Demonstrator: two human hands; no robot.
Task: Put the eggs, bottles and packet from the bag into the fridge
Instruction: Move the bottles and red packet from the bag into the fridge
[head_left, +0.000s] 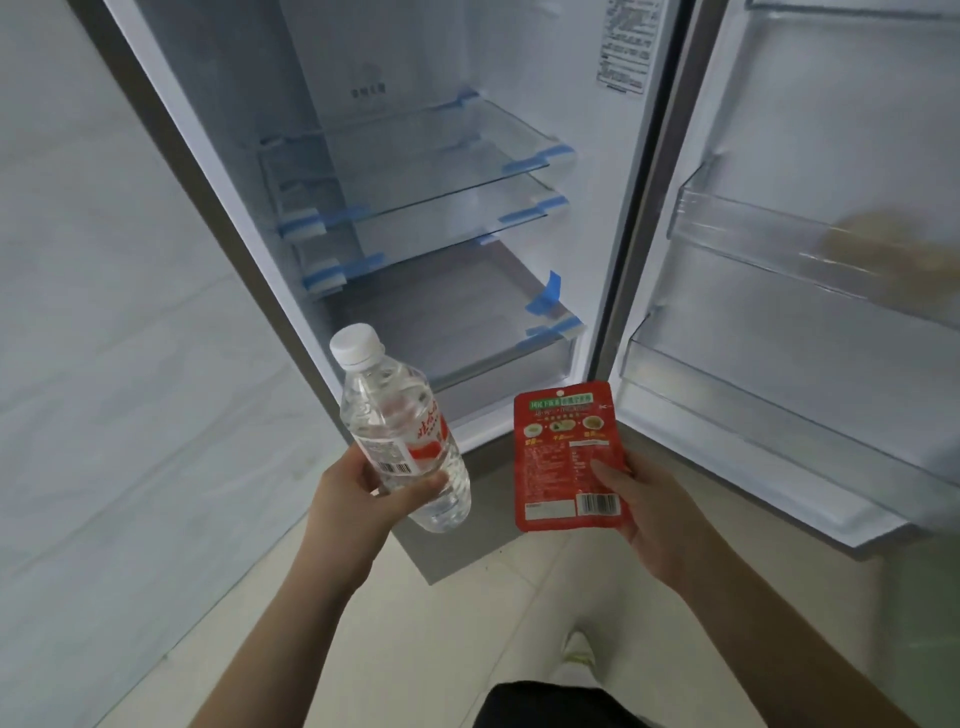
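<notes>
My left hand (358, 493) grips a clear water bottle (400, 431) with a white cap and a red label, held upright and tilted a little in front of the fridge. My right hand (644, 509) holds a red packet (569, 457) by its lower right corner, printed side facing me. The fridge (415, 208) stands open ahead, its glass shelves (415, 171) bare and fixed with blue tape. Blurred brownish shapes, possibly eggs (878, 254), sit in the middle door bin (753, 244) at the right. No bag is in view.
The open fridge door (810, 322) swings out to my right with several clear bins. A pale tiled wall (104, 312) runs along the left. Light floor tiles lie below, with my shoe (579, 660) near the bottom centre.
</notes>
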